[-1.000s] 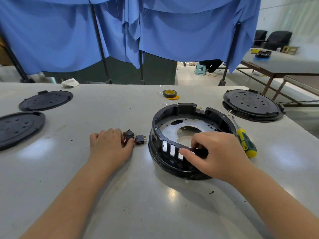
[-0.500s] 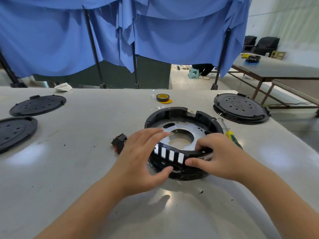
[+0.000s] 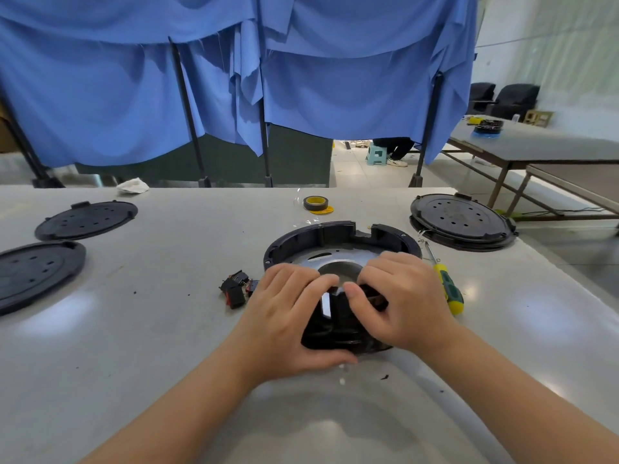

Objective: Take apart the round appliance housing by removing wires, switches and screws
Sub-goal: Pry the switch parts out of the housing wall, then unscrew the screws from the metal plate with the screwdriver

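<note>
Head cam: both hands are on the near rim of the round black plastic housing [image 3: 335,234], left hand [image 3: 288,316] cupping its wall, right hand [image 3: 398,296] pinching something inside. A small black switch [image 3: 234,288] already lies out, just left of the left hand; the green-yellow screwdriver [image 3: 449,289] sits unused right of the right hand, so probably screws remain.

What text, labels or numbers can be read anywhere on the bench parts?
No readable text anywhere.
Round housing: no marking visible.
Tape roll: the yellow core shows no print.
Screwdriver: the handle is too blurred to tell.
Black covers: holes only, no legible lettering.
Switches: too small to read.
</note>
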Motion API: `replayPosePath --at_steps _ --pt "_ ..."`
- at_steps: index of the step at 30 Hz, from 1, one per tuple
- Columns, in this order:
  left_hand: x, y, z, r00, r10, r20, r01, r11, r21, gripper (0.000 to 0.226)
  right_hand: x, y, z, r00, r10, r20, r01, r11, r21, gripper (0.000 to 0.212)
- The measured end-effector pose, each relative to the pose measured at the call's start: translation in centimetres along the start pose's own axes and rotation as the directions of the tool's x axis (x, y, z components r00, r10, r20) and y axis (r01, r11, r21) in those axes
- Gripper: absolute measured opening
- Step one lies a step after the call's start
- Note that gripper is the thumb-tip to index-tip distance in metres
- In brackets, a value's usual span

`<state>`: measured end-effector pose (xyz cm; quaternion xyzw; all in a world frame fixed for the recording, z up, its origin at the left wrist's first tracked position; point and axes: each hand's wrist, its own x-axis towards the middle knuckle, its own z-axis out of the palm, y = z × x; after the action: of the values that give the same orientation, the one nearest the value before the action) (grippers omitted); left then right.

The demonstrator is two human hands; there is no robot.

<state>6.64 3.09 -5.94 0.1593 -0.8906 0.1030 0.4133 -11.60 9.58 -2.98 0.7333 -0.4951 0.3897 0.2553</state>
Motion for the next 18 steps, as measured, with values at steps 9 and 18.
replayPosePath --at_steps 9,18 --pt "2.9 -1.2 -2.8 0.994 0.022 -0.11 -0.026 0.999 -0.03 0.053 4.0 1.6 -4.1 0.945 0.244 0.217 -0.283 0.944 0.171 0.05" --pt "6.1 -1.8 -5.0 0.965 -0.206 -0.16 0.163 0.955 -0.246 0.052 8.3 2.9 -6.7 0.878 0.419 0.233 -0.479 0.755 0.448 0.039"
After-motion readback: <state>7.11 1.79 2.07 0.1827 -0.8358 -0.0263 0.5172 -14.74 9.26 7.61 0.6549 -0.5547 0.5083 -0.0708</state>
